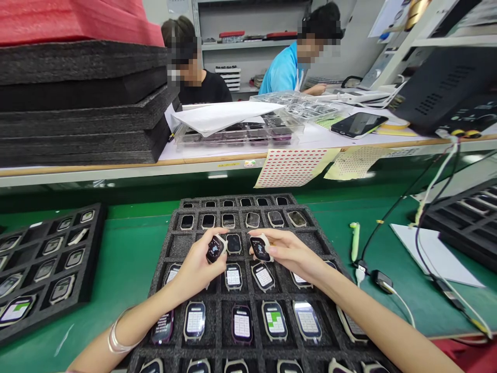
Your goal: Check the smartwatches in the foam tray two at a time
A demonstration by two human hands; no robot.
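My left hand [204, 259] is closed on a smartwatch case [215, 248] without a strap, its dark screen lit with a small picture. A second smartwatch case [259, 249], with a similar lit screen and a pale frame, is pinched in my right hand [289, 248]. Both are held over a black foam tray [212, 290] with square compartments. Many compartments hold strapless watch cases. In the nearer rows, several screens show white grids, and one watch [275, 320] has green blocks on its grid. Screens in the far rows are dark. Between my hands, a dark-screened watch [233, 243] lies in its compartment.
Another foam tray of watches [97, 248] lies at left, a third tray [462, 228] at right. Cables, a green pen [354, 242] and white paper [435, 254] lie right. Stacked black foam [81, 114] and a phone [359, 125] occupy the shelf. Two people sit beyond.
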